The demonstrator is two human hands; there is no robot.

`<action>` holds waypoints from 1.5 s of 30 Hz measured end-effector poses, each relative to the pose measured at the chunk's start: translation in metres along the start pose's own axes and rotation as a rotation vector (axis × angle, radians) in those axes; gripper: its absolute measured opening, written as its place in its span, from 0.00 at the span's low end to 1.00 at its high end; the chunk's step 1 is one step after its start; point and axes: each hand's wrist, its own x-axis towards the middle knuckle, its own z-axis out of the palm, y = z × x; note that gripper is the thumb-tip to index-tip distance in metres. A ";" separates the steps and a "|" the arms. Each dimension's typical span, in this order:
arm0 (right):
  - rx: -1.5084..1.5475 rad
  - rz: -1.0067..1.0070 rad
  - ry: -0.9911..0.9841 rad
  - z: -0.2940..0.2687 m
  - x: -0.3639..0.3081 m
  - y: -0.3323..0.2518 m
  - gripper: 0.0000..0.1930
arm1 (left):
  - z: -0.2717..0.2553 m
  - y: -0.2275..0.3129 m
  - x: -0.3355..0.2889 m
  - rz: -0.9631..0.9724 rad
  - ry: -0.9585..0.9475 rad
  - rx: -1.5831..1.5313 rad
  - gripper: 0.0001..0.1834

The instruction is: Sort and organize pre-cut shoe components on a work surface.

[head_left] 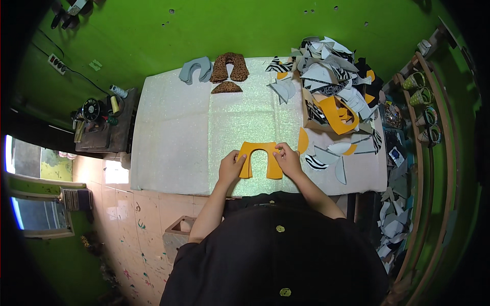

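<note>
A yellow-orange U-shaped cut piece (260, 146), its arch on the far side, is held between my two hands above the near part of the table. My left hand (232, 166) pinches its left leg, where a second edge shows, so it may be layered or folded. On the other side, my right hand (289, 160) grips the right leg near the top with thumb and fingers. Right of that hand lie scattered offcuts: a yellow half-round piece (303, 141), a zebra-striped scrap (316, 162) and a pale grey piece (340, 171).
Toward the back of the white-covered table (171, 132) lie grey U-shaped pieces (196, 69) and leopard-print ones (221, 65). A box (313, 118) heaped with scraps stands at the right. A sewing machine (92, 109) is at the left; a wooden shoe rack (434, 127) stands along the right wall.
</note>
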 end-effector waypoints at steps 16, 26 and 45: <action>-0.151 -0.083 0.041 0.009 0.002 0.005 0.12 | 0.005 -0.003 -0.008 -0.003 0.039 0.378 0.22; -0.321 -0.182 0.282 -0.023 0.002 -0.031 0.14 | 0.009 0.001 -0.007 0.171 0.190 0.364 0.24; -0.235 0.040 0.636 -0.140 0.009 -0.005 0.12 | -0.001 0.093 0.000 0.449 0.264 -0.094 0.19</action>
